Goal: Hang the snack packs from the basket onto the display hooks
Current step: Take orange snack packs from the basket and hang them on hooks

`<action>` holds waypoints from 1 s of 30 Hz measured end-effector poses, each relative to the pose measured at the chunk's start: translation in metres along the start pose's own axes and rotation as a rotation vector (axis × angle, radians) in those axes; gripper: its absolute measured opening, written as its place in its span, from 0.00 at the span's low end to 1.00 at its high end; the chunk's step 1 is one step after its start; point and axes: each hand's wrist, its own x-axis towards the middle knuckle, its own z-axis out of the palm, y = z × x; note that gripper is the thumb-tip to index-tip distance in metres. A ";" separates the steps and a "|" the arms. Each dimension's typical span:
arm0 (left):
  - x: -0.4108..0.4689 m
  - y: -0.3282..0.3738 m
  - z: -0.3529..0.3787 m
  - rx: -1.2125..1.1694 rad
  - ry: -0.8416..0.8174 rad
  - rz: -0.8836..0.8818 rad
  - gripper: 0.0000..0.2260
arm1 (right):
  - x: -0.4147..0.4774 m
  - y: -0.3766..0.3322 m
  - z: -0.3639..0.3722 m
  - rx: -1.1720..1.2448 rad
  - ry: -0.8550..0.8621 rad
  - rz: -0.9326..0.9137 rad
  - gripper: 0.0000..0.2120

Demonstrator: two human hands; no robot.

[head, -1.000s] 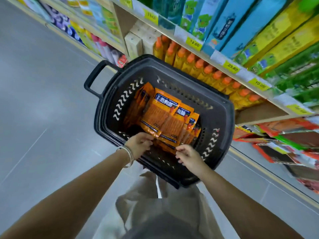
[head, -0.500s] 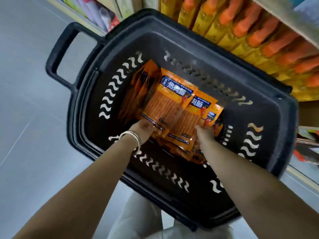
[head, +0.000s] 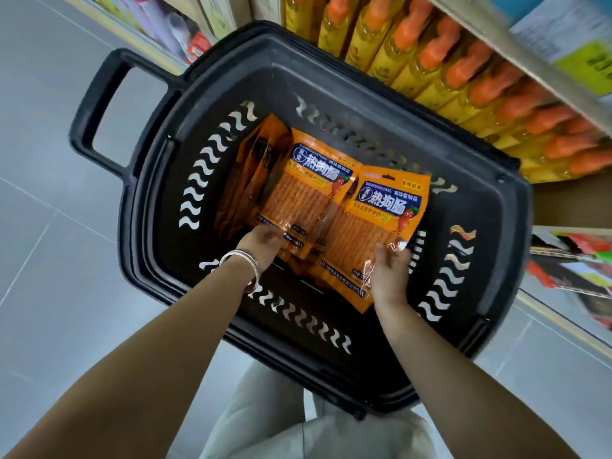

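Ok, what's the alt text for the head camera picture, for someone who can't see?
Two hands reach into a black basket of orange snack packs. The right hand grips one pack; the left hand holds another pack. Orange-capped bottles stand behind.

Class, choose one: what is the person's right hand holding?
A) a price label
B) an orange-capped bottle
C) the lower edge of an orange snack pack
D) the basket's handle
C: the right hand pinches the lower edge of an orange snack pack above the black basket.
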 end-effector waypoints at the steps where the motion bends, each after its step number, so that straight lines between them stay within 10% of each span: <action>1: 0.000 -0.001 0.000 -0.019 -0.008 -0.001 0.08 | -0.004 -0.003 -0.007 0.036 0.010 -0.004 0.09; 9: -0.004 0.005 0.005 -0.302 -0.147 -0.005 0.27 | -0.010 -0.009 0.006 0.073 -0.458 0.183 0.15; 12: 0.005 0.000 0.005 -0.324 0.041 -0.011 0.08 | 0.007 -0.005 0.025 -0.035 -0.343 0.217 0.14; 18: 0.020 -0.009 -0.003 -0.200 0.200 -0.091 0.13 | 0.055 0.022 0.021 -0.072 0.106 0.276 0.19; 22: 0.023 -0.009 -0.003 -0.245 0.167 -0.103 0.14 | 0.074 0.027 0.026 -0.056 -0.006 0.431 0.27; 30: 0.000 0.007 -0.007 -0.471 0.127 -0.106 0.19 | 0.049 0.012 0.018 -0.014 -0.027 0.295 0.10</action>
